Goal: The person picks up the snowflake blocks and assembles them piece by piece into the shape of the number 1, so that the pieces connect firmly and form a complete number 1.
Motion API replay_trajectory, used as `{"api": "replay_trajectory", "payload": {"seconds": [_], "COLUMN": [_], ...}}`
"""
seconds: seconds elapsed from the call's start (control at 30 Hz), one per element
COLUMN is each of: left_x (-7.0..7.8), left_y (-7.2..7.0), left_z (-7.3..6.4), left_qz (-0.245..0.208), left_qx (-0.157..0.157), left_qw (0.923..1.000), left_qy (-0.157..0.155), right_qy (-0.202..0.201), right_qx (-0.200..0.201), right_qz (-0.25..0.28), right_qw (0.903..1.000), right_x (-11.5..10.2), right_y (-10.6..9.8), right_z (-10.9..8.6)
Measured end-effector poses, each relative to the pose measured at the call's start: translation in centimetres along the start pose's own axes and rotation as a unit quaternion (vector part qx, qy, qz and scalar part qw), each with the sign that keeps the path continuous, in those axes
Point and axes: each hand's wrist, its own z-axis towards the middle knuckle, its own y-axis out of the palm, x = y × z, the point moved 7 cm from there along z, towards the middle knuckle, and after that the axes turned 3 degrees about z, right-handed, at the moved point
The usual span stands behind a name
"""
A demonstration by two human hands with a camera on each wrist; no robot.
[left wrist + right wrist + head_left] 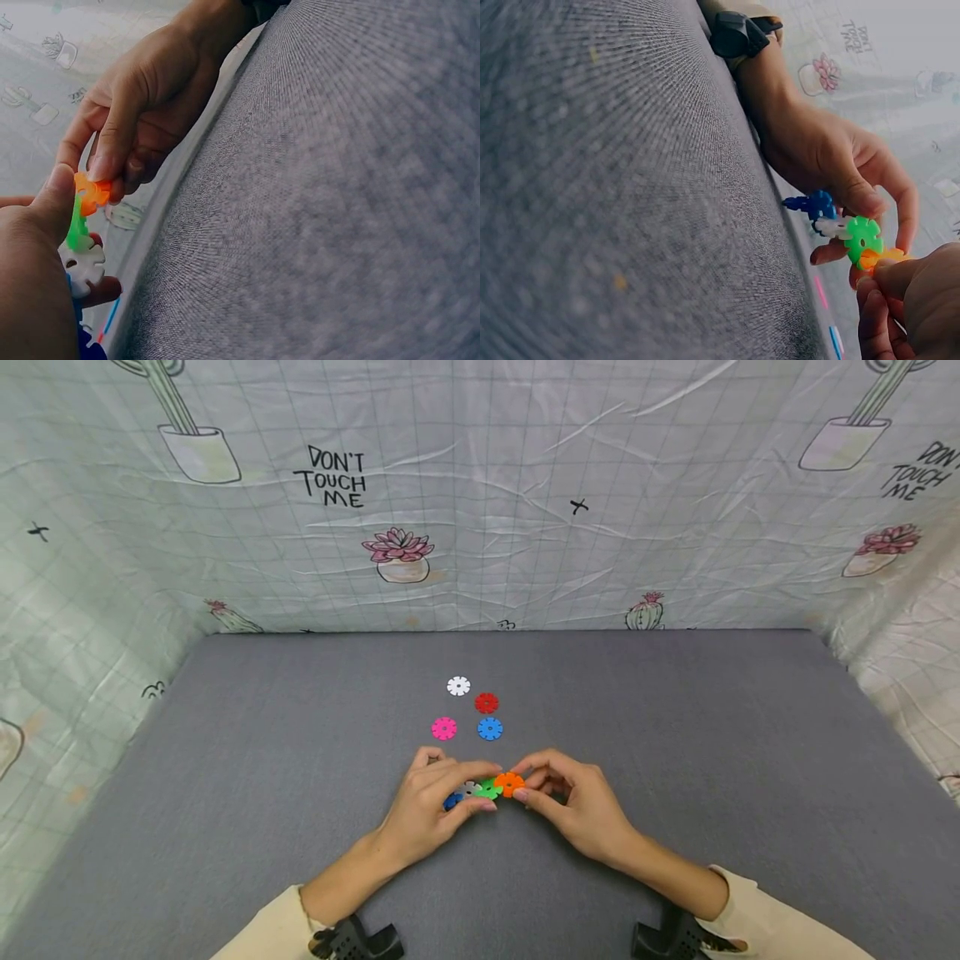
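A short chain of notched plastic discs is held between my two hands. My left hand [429,795] grips it around the green disc [861,234], thumb on the near side and index finger along the far side. At the chain's right end, my right hand [581,800] pinches an orange disc [509,784] between thumb and fingers. This orange disc meets the green one at an angle in the right wrist view. Left of the green disc come a white disc [84,262] and dark blue discs [823,204], partly hidden by the left fingers in the head view.
Beyond the hands, loose discs lie flat on the grey table [675,718]: white [453,682], red [482,699], pink [438,725] and light blue [484,725]. Printed cloth [480,568] hangs behind the table and along its sides.
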Motion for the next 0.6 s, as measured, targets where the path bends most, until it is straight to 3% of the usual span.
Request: {"api": "replay_trajectory", "payload": {"seconds": [0.2, 0.4, 0.6], "left_x": [0.1, 0.2, 0.4], "left_y": [0.0, 0.0, -0.2], "left_z": [0.0, 0.1, 0.2], "left_qz": [-0.007, -0.011, -0.006], "left_qx": [-0.005, 0.007, 0.017], "left_qw": [0.9999, 0.9998, 0.9996], "left_qy": [0.011, 0.013, 0.024], "right_qy": [0.018, 0.059, 0.065], "right_qx": [-0.005, -0.028, -0.039], "right_qz": [0.001, -0.053, -0.095], "right_qw": [0.9998, 0.9965, 0.9926], "right_x": [0.0, 0.2, 0.2], "right_y": [-0.1, -0.8, -2.2], "right_z": [0.2, 0.7, 2.1]}}
